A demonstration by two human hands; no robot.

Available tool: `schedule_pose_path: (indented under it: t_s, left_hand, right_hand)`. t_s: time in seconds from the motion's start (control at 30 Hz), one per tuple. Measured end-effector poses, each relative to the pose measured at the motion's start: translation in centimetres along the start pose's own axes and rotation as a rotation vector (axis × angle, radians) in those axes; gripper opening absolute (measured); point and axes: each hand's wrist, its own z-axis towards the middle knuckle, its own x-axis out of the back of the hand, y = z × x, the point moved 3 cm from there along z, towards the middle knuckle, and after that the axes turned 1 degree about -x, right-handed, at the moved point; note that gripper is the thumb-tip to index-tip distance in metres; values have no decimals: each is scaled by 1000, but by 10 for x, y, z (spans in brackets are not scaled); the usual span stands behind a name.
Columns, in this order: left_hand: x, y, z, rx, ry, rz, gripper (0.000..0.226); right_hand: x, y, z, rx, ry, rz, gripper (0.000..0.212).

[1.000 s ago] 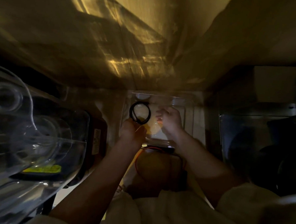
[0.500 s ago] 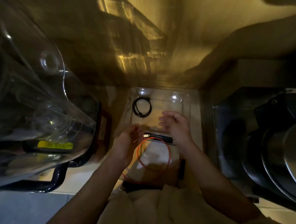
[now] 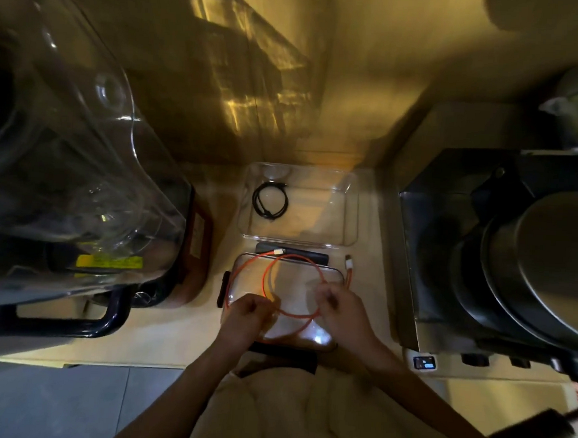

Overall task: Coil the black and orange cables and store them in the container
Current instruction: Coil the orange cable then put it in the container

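Observation:
A coiled black cable lies in the left part of the clear plastic container at the back of the counter. An orange cable forms a loose loop over the container's clear lid, which lies nearer to me. One white plug end rests by the lid's far edge, the other to the right. My left hand pinches the loop at its left side. My right hand, blurred, grips the loop at its right side.
A large clear blender jar on a dark base fills the left. A black and steel appliance stands at the right. A wall rises just behind the container. The counter's front edge runs near my body.
The black coil went from my left hand into the container. Both hands drew back toward me and took hold of the orange cable over the lid.

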Motion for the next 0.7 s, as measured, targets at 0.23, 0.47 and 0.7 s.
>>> schedule_pose_path:
  t_s: [0.23, 0.47, 0.7]
  left_hand:
    - [-12, -20, -4, -207, -171, 411, 15]
    - [-29, -23, -2, -347, -199, 712, 11]
    - [-40, -20, -1, -366, -138, 847, 9]
  right_hand:
    - [-3, 13, -10, 248, -72, -513, 18]
    - [-13, 23, -7, 217, -101, -783, 24]
    - [-16, 17, -2, 255, -115, -889, 26]
